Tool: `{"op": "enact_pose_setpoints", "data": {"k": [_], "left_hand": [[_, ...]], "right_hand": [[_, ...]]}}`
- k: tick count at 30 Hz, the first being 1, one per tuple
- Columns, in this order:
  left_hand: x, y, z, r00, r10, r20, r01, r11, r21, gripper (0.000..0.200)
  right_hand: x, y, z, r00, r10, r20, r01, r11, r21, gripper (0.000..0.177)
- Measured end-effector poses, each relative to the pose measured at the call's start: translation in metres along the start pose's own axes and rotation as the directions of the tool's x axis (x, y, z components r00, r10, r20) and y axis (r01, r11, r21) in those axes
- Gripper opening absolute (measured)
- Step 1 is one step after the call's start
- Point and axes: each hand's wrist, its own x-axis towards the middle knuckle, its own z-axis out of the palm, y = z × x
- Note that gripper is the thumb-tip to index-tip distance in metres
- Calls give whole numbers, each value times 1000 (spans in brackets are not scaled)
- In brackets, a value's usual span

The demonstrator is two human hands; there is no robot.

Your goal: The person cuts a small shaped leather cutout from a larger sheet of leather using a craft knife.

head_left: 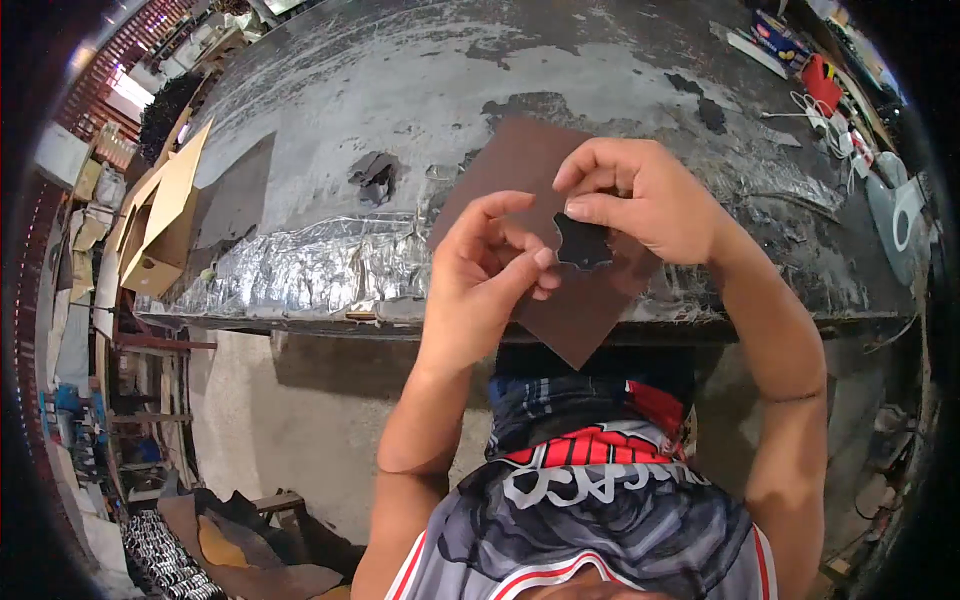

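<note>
A small black flat piece with a wavy, scalloped edge (584, 242) is held over a brown sheet (515, 165); it looks like leather, though I cannot be sure. My right hand (645, 200) pinches its upper edge between thumb and curled fingers. At the piece's left edge is my left hand (485, 265), its thumb and fingers drawn together. Whatever lies between those left fingertips is too small to make out. The brown sheet lies turned cornerwise on the table, one corner hanging past the front edge.
The worn dark table (340, 120) has a shiny, crinkled front strip (320, 265). Crumpled dark scraps (375, 178) lie left of the sheet. An open cardboard box (165, 220) stands at the left. White cables (835, 130) and a red object (822, 84) sit far right.
</note>
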Motion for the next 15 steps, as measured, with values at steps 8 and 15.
{"op": "enact_pose_setpoints", "data": {"k": [8, 15], "left_hand": [[-1, -8, 8, 1000, -9, 11, 8, 999, 46, 39], [-8, -13, -18, 954, 288, -80, -163, 726, 668, 24]], "right_hand": [[-8, -6, 10, 996, 69, -47, -74, 992, -106, 28], [-23, 30, -26, 958, -184, 219, 283, 514, -810, 38]]}}
